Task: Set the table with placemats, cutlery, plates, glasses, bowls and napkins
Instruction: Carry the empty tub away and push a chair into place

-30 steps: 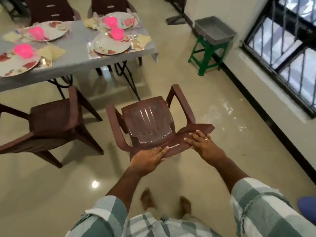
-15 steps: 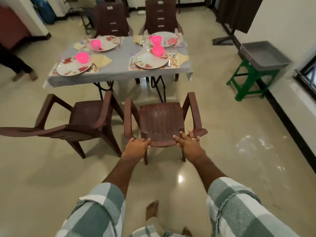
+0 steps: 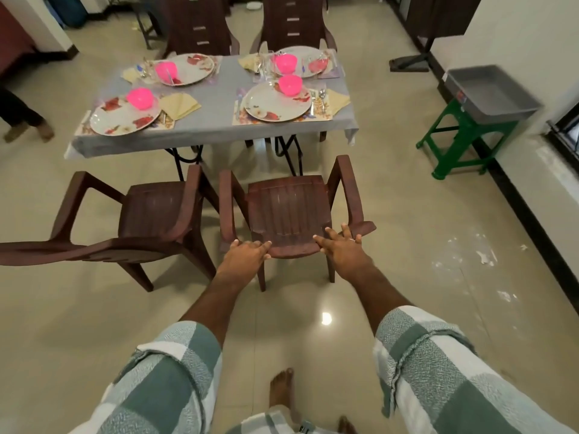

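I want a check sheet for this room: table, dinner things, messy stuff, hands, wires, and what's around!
Surface: table under a grey cloth.
Job's things: four plates on placemats, a pink bowl on each, yellow napkins, cutlery; glasses hard to make out.
Clutter: white flecks on the floor.
Hands: left hand grips the chair back's top edge; right hand rests flat on it.
Cables: nothing seen.
Surroundings: three more chairs, grey tray on a green stool.

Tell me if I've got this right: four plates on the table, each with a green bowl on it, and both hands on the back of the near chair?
Nearly. The head view shows the bowls are pink, not green. The four plates on the table and the left hand and right hand on the near chair back are right.
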`<action>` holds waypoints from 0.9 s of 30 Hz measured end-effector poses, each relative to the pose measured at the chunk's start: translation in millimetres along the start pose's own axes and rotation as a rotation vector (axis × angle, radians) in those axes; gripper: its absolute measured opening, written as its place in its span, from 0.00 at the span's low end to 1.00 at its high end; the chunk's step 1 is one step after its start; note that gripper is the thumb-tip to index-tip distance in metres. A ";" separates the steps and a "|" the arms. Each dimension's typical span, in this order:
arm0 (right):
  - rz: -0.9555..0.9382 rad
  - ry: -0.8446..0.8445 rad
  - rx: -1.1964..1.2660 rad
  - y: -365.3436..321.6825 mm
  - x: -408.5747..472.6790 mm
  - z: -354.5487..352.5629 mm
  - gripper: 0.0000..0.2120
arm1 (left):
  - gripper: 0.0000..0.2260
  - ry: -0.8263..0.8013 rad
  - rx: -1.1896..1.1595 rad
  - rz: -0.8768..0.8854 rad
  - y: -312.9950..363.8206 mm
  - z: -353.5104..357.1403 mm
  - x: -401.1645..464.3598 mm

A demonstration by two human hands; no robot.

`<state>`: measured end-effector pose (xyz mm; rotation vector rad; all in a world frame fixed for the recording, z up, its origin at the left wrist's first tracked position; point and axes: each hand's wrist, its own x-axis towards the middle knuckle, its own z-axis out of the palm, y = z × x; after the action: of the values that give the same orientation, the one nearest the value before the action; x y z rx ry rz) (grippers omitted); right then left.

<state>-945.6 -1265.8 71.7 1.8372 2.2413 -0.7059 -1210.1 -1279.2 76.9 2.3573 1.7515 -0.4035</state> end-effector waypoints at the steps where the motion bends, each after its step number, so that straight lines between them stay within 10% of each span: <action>1: 0.001 0.006 0.004 -2.3 2.7 1.3 0.22 | 0.21 -0.004 -0.002 0.000 -3.7 -0.6 1.7; 27: 0.124 0.234 -0.113 -47.5 4.5 2.6 0.26 | 0.27 -0.006 -0.102 0.115 -31.1 -15.5 16.3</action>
<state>-992.6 -1269.4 79.7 2.0737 2.2244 -0.3520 -1233.6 -1250.6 87.0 2.3670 1.5849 -0.2962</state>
